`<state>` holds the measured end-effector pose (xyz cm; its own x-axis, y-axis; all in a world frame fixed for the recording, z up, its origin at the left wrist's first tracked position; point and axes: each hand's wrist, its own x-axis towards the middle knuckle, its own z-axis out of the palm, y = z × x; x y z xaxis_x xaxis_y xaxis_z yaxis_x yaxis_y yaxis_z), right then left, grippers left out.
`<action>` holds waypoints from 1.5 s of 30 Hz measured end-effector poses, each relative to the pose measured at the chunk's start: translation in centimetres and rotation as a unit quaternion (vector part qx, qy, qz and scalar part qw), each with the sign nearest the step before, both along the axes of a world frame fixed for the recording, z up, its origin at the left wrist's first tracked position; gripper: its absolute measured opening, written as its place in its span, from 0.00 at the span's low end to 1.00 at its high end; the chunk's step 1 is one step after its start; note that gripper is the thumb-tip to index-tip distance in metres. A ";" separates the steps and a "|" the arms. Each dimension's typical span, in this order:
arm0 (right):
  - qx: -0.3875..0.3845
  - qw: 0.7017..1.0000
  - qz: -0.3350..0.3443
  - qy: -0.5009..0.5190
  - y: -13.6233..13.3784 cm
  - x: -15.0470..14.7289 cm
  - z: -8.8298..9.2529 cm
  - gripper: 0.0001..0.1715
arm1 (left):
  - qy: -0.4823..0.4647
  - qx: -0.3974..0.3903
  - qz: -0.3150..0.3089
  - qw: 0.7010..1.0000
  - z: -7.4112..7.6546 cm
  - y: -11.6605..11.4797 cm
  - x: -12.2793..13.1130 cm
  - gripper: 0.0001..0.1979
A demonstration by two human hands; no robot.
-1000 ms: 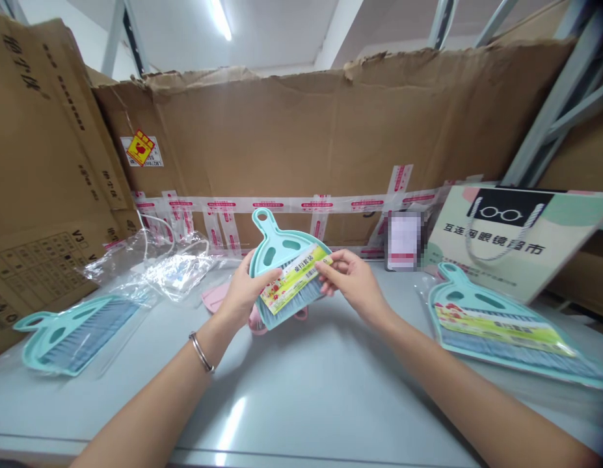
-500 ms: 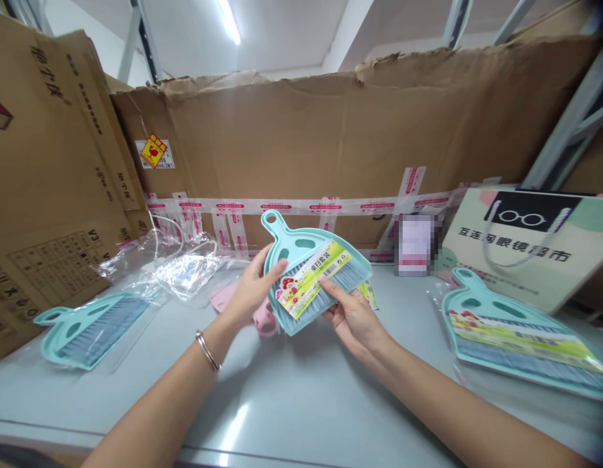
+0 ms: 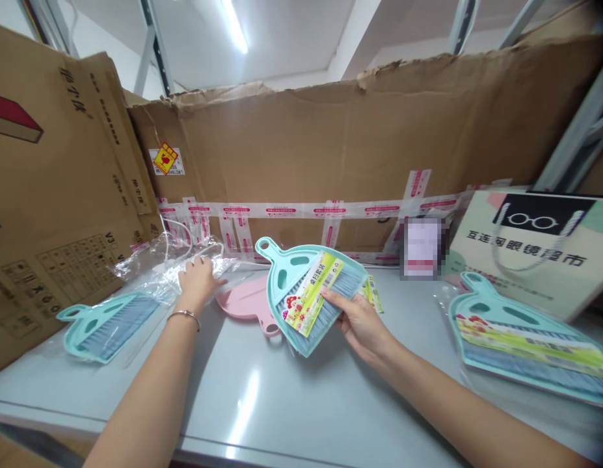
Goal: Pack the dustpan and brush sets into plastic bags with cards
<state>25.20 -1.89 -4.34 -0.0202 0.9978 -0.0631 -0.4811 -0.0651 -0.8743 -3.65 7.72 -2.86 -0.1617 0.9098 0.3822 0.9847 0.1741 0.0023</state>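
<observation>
My right hand (image 3: 362, 325) grips a mint-green dustpan (image 3: 294, 255) by its lower right edge, thumb in front. A grey-blue brush (image 3: 350, 289) sits inside the pan, with a yellow-green printed card (image 3: 313, 292) across it. The dustpan is tilted, its looped handle pointing up and left. My left hand (image 3: 200, 283) is over crumpled clear plastic bags (image 3: 164, 263) at the back left, thumb spread from the other fingers; the fingertips are partly hidden. Behind the held set, a pink dustpan (image 3: 245, 299) lies on the table, partly covered.
On the grey table (image 3: 291, 403), bagged green dustpan sets lie at left (image 3: 106, 328) and right (image 3: 520, 331). Another printed card (image 3: 373, 296) lies behind my right hand. Cardboard boxes (image 3: 301, 149) wall the back and left. A paper bag (image 3: 530, 250) stands at the right.
My left hand has let go of the green dustpan and moved left to the plastic bags. The dustpan has dropped slightly and turned clockwise in my right hand. More of the pink dustpan shows.
</observation>
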 end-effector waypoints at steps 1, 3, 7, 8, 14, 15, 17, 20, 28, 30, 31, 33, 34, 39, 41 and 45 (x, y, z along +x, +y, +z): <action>-0.003 1.000 0.006 -0.003 -0.1 -0.1 -0.1 0.14 | 0.004 0.009 -0.003 1.000 0.0 -0.1 0.0 0.14; -0.012 1.000 0.013 -0.004 -0.3 -0.3 -0.2 0.15 | 0.005 0.018 0.001 1.000 0.3 -0.2 0.0 0.11; -0.022 0.999 0.033 -0.009 -0.5 -0.5 -0.3 0.17 | -0.006 0.079 -0.021 0.997 2.0 -1.0 1.3 0.14; -0.021 0.999 0.040 -0.012 -0.6 -0.5 -0.3 0.17 | -0.013 0.114 -0.058 0.992 2.4 -1.3 2.2 0.13; -0.018 0.998 0.035 -0.050 -0.7 -0.6 -0.4 0.19 | -0.082 0.226 -0.316 0.918 3.0 -3.8 8.1 0.08; -0.019 0.998 0.034 -0.050 -0.7 -0.7 -0.4 0.19 | -0.093 0.233 -0.345 0.904 2.8 -4.1 8.7 0.08; -0.019 0.999 0.030 -0.029 -0.6 -0.9 -0.4 0.21 | -0.104 0.229 -0.395 0.884 2.4 -4.6 9.6 0.06; -0.020 0.999 -0.007 0.035 -0.4 -1.0 -0.3 0.22 | -0.114 0.202 -0.432 0.871 2.4 -4.9 10.0 0.04; -0.022 0.998 0.009 0.054 -0.4 -1.1 -0.3 0.21 | -0.133 0.200 -0.513 0.824 1.8 -6.0 11.6 0.06; -0.028 0.998 -0.001 0.062 -0.5 -1.2 -0.4 0.21 | -0.128 0.183 -0.534 0.815 1.5 -6.3 12.1 0.07; -0.025 0.997 -0.019 0.073 -0.4 -1.2 -0.5 0.21 | -0.130 0.176 -0.539 0.814 1.4 -6.4 12.3 0.07; -0.017 0.992 -0.067 0.104 -0.2 -1.1 -0.5 0.20 | -0.142 0.171 -0.542 0.810 1.4 -6.6 12.5 0.07; -0.016 0.989 -0.088 0.119 0.0 -1.1 -0.5 0.20 | -0.151 0.174 -0.542 0.808 1.4 -6.7 12.5 0.06; -0.057 0.981 -0.096 0.159 -0.1 -1.3 -0.1 0.20 | -0.199 0.207 -0.488 0.824 1.1 -6.8 12.8 0.06; -0.065 0.980 -0.087 0.168 -0.3 -1.4 0.1 0.18 | -0.179 0.194 -0.501 0.824 1.0 -7.0 12.9 0.05; -0.046 0.974 -0.108 0.195 -0.1 -1.1 0.3 0.14 | -0.131 0.231 -0.523 0.810 1.6 -7.2 12.6 0.12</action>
